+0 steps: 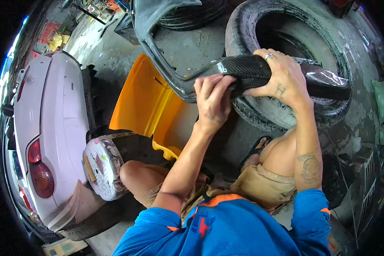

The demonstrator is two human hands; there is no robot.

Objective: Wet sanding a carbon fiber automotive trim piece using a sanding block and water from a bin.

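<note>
A long dark panel with a carbon-fibre weave [249,70] lies across in front of me, raised over a tyre [243,32]. From its left end a curved grey-black arm runs up and away. My right hand [283,79], with a ring on one finger, grips the panel from above, thumb on the near side. My left hand [213,100] is closed, its bent fingers pressed against the panel's near face left of the right hand. What those fingers hold, if anything, is hidden. The panel's right end looks glossy, like clear film or tape.
A yellow-orange body panel [132,98] stands on the floor left of my hands. A paint-spattered stool [102,170] is by my left knee, beside a white car bumper with a red lamp [42,179]. Coiled black hose or tyre [192,17] lies at the back; a grate [367,187] is at right.
</note>
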